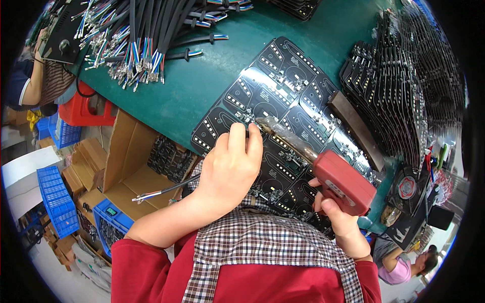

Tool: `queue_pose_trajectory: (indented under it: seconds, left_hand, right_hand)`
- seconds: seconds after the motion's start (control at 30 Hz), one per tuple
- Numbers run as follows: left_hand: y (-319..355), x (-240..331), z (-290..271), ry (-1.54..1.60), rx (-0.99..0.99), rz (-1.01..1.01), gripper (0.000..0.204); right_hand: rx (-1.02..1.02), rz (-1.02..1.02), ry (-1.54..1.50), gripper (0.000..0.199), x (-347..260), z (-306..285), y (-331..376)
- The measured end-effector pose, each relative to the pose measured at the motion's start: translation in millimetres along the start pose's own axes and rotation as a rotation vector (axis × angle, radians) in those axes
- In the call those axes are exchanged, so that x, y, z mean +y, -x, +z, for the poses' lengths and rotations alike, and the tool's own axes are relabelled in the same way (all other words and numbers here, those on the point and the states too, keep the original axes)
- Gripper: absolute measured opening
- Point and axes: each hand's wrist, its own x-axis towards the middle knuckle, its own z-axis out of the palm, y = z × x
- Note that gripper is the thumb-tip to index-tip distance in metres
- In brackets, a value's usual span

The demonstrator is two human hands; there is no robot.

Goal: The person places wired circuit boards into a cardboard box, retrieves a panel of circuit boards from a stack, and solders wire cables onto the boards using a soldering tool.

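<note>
My left hand (230, 166) is closed over the near left part of a panel of black circuit boards (212, 121), its fingertips down at the components. A black-sheathed cable (177, 187) runs out from under that hand to the left, ending in thin coloured wires. What the fingertips pinch is hidden, but the cable passes into the hand. My right hand (336, 209) grips a red-bodied soldering gun (346, 184). Its metal barrel slants across the boards, and the tip lies close beside my left fingertips. Whether the tip touches the board cannot be made out.
Many black cables with bare coloured ends (146, 45) lie at the far left of the green table (182, 96). Stacked boards (389, 96) stand at the right, behind a brown bar (356, 129). A cardboard box (134, 156) is at left, a fan (406, 187) at right. Other people sit at both sides.
</note>
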Motion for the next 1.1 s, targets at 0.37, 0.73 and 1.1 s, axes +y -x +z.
queue_pose_trajectory:
  seconds: [0.37,0.73,1.1]
  left_hand:
    - [2.3,-6.2,-3.9,-0.050,-0.026,0.043,0.034]
    - [-3.0,-4.0,-4.4,-0.222,-0.007,0.113,0.013]
    - [-1.4,-5.4,-5.4,-0.194,-0.018,0.130,0.016]
  right_hand:
    - [0.072,0.052,0.149,0.070,2.1,2.8,5.9]
    - [0.055,-0.159,0.534,0.064,11.6,5.6,8.8]
    - [0.053,0.092,-0.012,0.079,-1.4,16.7,13.0]
